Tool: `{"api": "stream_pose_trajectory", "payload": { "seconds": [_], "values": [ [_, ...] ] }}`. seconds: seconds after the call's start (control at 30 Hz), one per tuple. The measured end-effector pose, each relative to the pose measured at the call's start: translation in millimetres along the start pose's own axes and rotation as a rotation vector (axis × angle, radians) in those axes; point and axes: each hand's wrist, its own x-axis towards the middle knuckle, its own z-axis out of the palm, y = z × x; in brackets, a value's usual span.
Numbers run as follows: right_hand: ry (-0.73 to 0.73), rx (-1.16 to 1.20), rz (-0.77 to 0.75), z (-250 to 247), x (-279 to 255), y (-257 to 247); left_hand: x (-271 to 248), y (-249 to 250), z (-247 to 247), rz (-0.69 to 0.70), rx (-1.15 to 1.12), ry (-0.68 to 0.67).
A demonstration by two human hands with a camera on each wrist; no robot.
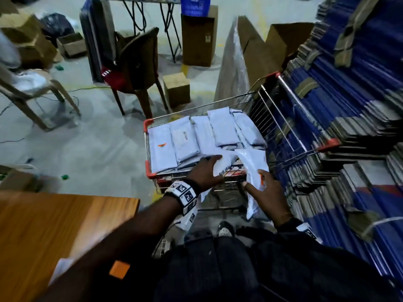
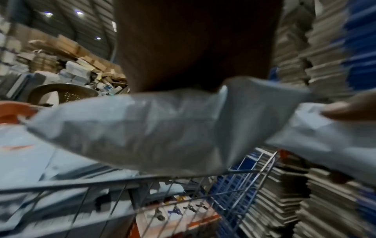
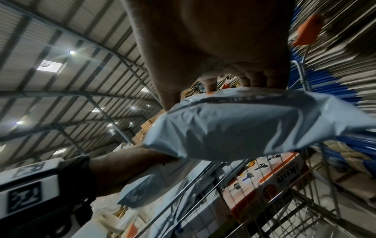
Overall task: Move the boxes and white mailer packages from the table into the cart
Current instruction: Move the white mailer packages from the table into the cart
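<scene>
The wire cart (image 1: 291, 129) with red corner caps stands in front of me, its top covered by several white mailers (image 1: 185, 140) lying side by side. My left hand (image 1: 205, 173) grips a white mailer (image 1: 225, 165) at the cart's near edge. The same mailer (image 2: 142, 128) hangs below the palm in the left wrist view. Just to the right, my right hand (image 1: 268, 190) holds a second white mailer (image 1: 253, 162) over the near right corner. In the right wrist view its fingers (image 3: 256, 80) press on top of that mailer (image 3: 244, 128). An orange printed box (image 3: 264, 177) lies lower in the cart.
The wooden table (image 1: 54, 225) is at my lower left, with a white package (image 1: 60, 269) at its near edge. Tall stacks of flattened blue and grey cartons (image 1: 349, 127) crowd the cart's right side. A brown chair (image 1: 137, 62) and a small cardboard box (image 1: 176, 89) stand beyond the cart.
</scene>
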Motion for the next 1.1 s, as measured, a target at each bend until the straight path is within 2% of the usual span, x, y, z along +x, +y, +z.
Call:
{"api": "stream_pose_trajectory", "payload": {
  "seconds": [0.07,0.13,0.3,0.47,0.53,0.6,0.63,0.7,0.8,0.9,0.97,1.03,1.1],
  "values": [
    [-0.011,0.004,0.011,-6.3,15.0,6.4,29.4,8.9,-4.3,0.059,0.059,-0.056],
    [-0.017,0.030,0.037,-22.2,48.2,18.5,79.8,25.7,-2.7,0.129,0.136,-0.147],
    [-0.056,0.091,0.063,-60.5,106.7,35.3,170.6,48.2,22.3,0.223,0.291,-0.311],
    [-0.061,-0.061,-0.016,-84.9,153.3,54.0,208.1,56.2,47.0,0.204,0.290,-0.350],
    [-0.106,-0.073,-0.070,-90.4,170.4,55.6,213.8,50.3,56.1,0.260,0.310,-0.412],
    [-0.183,-0.091,-0.140,-92.4,188.2,57.5,218.1,39.6,67.7,0.306,0.335,-0.417],
    [-0.227,-0.104,-0.165,-93.3,193.9,55.5,213.9,38.9,66.6,0.304,0.313,-0.387],
    [-0.325,-0.122,-0.214,-93.7,208.0,51.6,208.8,38.5,62.8,0.200,0.180,-0.301],
    [-0.462,-0.196,-0.340,-88.2,227.4,36.6,197.8,29.4,53.2,-0.073,-0.060,-0.086],
    [-0.619,-0.375,-0.407,-71.0,251.7,26.1,179.9,18.2,43.4,-0.320,-0.504,0.234],
    [-0.723,-0.458,-0.415,-55.9,265.0,22.1,170.8,18.2,34.7,-0.452,-0.799,0.344],
    [-0.815,-0.526,-0.455,-42.8,273.8,15.5,171.5,15.7,31.9,-0.471,-0.888,0.380],
    [-0.908,-0.612,-0.510,-31.0,281.2,6.6,169.5,8.5,30.3,-0.405,-0.765,0.332]
  ]
}}
